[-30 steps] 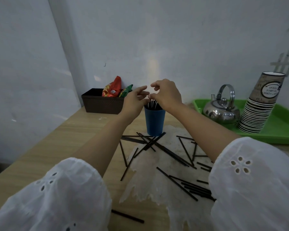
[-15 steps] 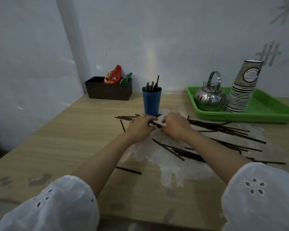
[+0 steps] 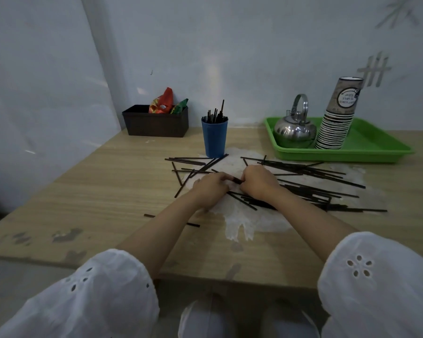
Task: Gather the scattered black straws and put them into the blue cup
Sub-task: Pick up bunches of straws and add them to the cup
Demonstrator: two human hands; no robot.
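Two hands: left hand [image 3: 211, 185] and right hand [image 3: 258, 181], pinching straws [image 3: 310, 172] between them, number hidden. Loose straws lie by the dozen around and under both hands, most to the right of the right hand, overlapping too much to count. One single straw [image 3: 193, 224] lies by the left forearm. Beyond the hands is one cup [image 3: 214, 140] with roughly a dozen straws in it. Beyond-right are one tray [image 3: 340, 156], one kettle [image 3: 294, 130] and one stack [image 3: 335, 132] of paper cups, rims too fine to count. Beyond-left is one box [image 3: 155, 125] holding two packets [image 3: 161, 104].
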